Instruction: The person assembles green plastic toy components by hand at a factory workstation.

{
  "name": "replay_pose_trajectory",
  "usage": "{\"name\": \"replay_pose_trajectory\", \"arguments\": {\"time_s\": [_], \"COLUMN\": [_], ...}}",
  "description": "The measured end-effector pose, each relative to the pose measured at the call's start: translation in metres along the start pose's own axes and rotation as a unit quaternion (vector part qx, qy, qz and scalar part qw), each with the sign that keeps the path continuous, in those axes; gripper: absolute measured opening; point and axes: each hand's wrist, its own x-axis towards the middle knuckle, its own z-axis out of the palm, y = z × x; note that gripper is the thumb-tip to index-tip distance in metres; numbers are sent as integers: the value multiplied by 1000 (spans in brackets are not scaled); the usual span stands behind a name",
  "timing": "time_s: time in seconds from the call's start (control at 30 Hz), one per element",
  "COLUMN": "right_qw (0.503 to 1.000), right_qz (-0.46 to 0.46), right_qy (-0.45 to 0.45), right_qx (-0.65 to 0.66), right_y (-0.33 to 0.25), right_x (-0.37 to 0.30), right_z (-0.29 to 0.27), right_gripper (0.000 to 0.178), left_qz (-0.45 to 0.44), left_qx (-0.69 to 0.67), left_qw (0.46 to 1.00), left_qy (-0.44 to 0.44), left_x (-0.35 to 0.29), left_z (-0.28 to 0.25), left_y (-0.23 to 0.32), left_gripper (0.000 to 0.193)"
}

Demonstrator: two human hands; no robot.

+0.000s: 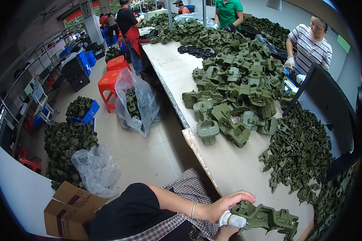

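Near the front edge of the table, an olive-green moulded plastic part [265,219] with a long open frame is held in my hands. My left hand [225,205], with a bracelet at the wrist, reaches over the near end of the part, its fingers curled at the top. Below it, my right hand [227,232] shows only in part, at the lower edge. A white knitted cover wraps a digit that presses against the part. Most of the right hand's fingers are hidden.
A large heap of similar green parts [245,80] covers the table's far side. Small green pieces [299,144] lie at the right by a black bin [321,108]. Red stools [109,82], a plastic bag [134,104] and a cardboard box [70,209] stand left. Co-workers stand around the table.
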Motion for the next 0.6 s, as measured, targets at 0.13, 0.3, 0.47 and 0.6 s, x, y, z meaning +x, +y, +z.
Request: {"name": "replay_pose_trajectory", "arguments": {"time_s": [0.13,0.3,0.47,0.6], "right_qw": [999,995,964,758], "right_qz": [-15,-39,-10,162], "right_qy": [20,56,-150,-213], "right_qx": [34,74,-222,-594], "right_y": [3,2,-66,-124], "right_x": [-1,-1,15,4], "right_z": [10,14,-16,5], "right_gripper": [41,40,43,47], "left_qz": [-6,-40,-123,-225], "left_qx": [7,-25,-295,-294], "left_qw": [999,998,935,907], "left_qy": [36,49,-153,-203], "left_x": [1,4,8,27], "left_z": [3,7,-30,-32], "left_y": [-4,-19,-55,-48], "left_gripper": [56,60,67,68]}}
